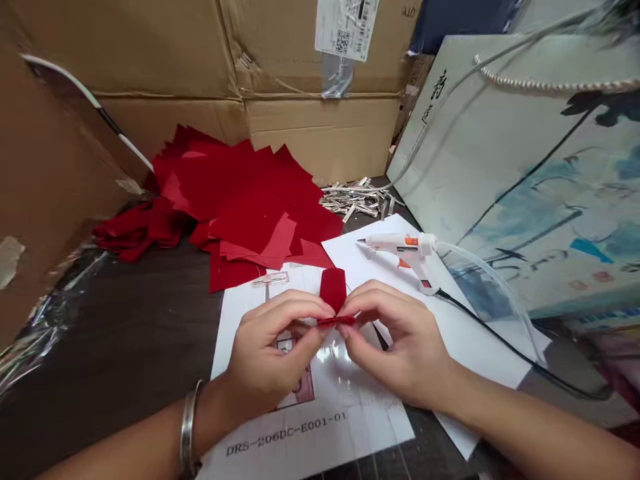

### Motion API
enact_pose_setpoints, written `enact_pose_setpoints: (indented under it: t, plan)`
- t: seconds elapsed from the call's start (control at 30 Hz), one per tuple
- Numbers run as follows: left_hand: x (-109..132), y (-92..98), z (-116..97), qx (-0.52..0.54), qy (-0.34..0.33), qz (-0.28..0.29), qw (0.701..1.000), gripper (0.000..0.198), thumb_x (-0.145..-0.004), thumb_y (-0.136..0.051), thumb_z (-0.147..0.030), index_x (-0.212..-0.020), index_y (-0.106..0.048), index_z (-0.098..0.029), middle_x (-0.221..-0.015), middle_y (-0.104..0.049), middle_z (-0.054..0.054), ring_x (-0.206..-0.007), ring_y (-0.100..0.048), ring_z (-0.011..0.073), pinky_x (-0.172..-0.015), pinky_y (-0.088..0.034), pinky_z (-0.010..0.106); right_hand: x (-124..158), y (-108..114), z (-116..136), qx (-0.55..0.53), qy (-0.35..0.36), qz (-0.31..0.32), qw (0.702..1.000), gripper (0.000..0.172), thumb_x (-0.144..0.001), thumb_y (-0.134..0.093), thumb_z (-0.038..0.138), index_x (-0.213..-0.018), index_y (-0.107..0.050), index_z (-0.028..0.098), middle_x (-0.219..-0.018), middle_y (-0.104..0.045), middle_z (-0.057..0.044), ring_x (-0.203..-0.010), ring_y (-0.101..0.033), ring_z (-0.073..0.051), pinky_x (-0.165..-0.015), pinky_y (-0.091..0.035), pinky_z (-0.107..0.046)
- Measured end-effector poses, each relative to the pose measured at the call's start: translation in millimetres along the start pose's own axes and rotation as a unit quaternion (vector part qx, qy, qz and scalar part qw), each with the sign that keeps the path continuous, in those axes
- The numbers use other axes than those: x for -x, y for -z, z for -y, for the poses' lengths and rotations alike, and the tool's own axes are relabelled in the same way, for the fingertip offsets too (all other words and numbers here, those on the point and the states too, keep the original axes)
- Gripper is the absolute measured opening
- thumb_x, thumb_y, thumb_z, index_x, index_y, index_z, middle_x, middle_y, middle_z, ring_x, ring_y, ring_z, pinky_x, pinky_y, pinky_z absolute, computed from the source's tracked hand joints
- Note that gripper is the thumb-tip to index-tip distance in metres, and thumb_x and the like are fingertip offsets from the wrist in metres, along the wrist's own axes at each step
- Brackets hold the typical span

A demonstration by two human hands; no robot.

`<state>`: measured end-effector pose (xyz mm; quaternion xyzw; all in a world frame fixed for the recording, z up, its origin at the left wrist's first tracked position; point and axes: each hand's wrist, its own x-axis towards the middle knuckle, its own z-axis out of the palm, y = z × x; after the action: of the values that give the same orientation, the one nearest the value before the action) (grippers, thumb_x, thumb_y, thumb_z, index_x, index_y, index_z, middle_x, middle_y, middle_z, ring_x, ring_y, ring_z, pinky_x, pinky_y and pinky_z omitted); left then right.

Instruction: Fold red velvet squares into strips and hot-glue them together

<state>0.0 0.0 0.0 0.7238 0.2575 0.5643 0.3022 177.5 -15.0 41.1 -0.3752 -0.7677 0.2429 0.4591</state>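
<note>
Both hands pinch one small folded piece of red fabric (333, 293) above a white printed sheet (320, 427). My left hand (273, 353), with a silver bangle on the wrist, grips its left side with thumb and fingertips. My right hand (400, 343) grips its right side the same way. The fabric stands up in a short loop between the fingertips. A small clear clip (271, 279) lies on the sheet just beyond the hands.
A white glue gun (406, 250) with a black cord rests on white paper to the right. A pile of red fabric squares (240, 193) and several metal clips (357, 198) lie behind. Cardboard boxes (200, 60) stand at the back and left, a white painted bag (525, 167) on the right.
</note>
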Motion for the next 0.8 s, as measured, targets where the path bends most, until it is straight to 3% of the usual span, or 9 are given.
enact_pose_setpoints:
  t: [0.8]
  plan:
    - [-2.1,-2.5,-3.6,0.012,0.038,-0.021,0.999,0.016,-0.084,-0.063,-0.005,-0.092,-0.065,-0.018,-0.088,-0.066,0.002,-0.081,-0.064,0.0107,-0.069,-0.055,0.017,2.2,-0.3,-1.1,0.003,-0.035,0.018,0.999,0.013,-0.081,-0.060,0.007,-0.091,-0.064,0.015,-0.084,-0.064,-0.003,-0.075,-0.061,-0.012,-0.063,-0.054,-0.026]
